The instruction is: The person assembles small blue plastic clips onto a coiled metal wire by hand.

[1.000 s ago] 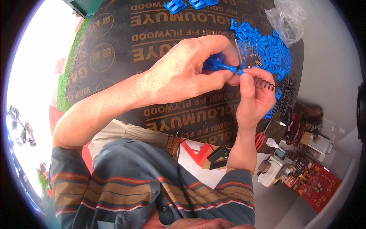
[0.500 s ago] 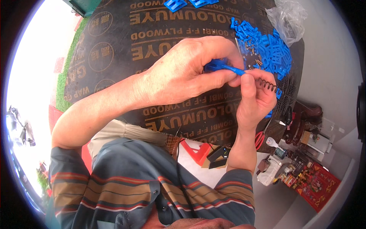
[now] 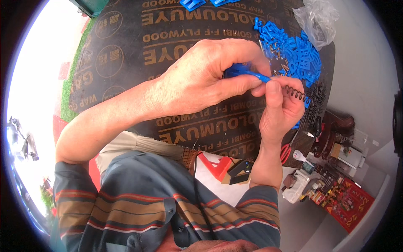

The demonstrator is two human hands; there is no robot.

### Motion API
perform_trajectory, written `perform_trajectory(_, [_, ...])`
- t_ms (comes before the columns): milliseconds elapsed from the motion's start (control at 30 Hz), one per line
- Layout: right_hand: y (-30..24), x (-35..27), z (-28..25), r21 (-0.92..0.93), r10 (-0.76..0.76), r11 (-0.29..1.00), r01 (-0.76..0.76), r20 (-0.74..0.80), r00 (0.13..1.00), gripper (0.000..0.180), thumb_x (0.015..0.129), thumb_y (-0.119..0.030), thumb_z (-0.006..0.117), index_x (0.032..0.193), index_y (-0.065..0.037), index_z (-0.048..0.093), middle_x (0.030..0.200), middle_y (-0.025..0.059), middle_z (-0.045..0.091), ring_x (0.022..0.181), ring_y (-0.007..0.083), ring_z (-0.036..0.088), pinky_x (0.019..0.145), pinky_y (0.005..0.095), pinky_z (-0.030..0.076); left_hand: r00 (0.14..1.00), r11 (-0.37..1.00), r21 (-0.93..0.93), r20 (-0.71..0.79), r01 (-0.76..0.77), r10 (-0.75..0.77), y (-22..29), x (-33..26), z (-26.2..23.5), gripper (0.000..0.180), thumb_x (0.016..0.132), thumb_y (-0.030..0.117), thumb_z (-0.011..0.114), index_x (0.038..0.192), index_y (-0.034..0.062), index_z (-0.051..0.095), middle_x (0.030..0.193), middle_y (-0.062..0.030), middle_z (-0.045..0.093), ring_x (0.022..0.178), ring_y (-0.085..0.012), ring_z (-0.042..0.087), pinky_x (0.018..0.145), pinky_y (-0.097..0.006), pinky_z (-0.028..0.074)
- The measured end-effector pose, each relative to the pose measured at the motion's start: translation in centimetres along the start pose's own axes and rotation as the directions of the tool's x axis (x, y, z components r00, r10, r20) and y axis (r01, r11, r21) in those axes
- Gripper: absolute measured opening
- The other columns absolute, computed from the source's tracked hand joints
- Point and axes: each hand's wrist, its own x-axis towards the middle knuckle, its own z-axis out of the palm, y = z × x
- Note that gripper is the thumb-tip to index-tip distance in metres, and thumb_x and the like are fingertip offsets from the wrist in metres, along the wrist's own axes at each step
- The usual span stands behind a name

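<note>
My left hand (image 3: 201, 75) is closed round a long blue plastic part (image 3: 240, 69), its narrow end pointing right between thumb and fingers. At that tip, the thumb and forefinger of my right hand (image 3: 275, 107) pinch together, touching or nearly touching the part. A dark coil spring (image 3: 295, 93) lies across the curled fingers of the right hand, and a small blue piece (image 3: 307, 101) shows at its outer end. Whatever sits right at the pinch is hidden by the fingertips. Both hands are above the dark printed plywood table (image 3: 121, 84).
A heap of small blue plastic parts (image 3: 300, 54) lies beyond my right hand, with loose screws (image 3: 285, 66) beside it. Many dark springs (image 3: 318, 97) lie along the right edge, below a clear plastic bag (image 3: 317, 23). Larger blue pieces (image 3: 192, 3) are at the far edge.
Both hands keep nearly the same place and grip. The blue part has turned slightly in my left fingers.
</note>
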Motion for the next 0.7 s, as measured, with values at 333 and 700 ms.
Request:
perform_trajectory(333, [-0.10,-0.15,0.37,-0.002,0.009,1.000,-0.009,-0.021,1.000,0.013,0.101,-0.003,0.069,0.109,0.002,0.061,0.091,0.0121,0.072,0.078,0.0148,0.072,0.073,0.0262,0.059,0.999,0.999,0.002,-0.010,0.042,-0.042,0.21,-0.03,0.05,0.024,0.095,0.011,0.076,0.116,0.0027,0.069,0.117,-0.0114,0.072,0.111,-0.0233,0.071,0.097,-0.036,0.055])
perform_trajectory(700, [0.15,-0.14,0.28,-0.018,-0.019,1.000,0.019,-0.005,1.000,0.013,0.101,-0.005,0.070,0.107,0.001,0.061,0.092,0.0111,0.072,0.078,0.0139,0.071,0.072,0.0260,0.058,0.999,0.999,0.041,-0.033,-0.007,0.008,-0.18,-0.07,0.18,0.020,0.096,0.012,0.075,0.113,0.0020,0.071,0.116,-0.0125,0.072,0.111,-0.0252,0.070,0.097,-0.037,0.055])
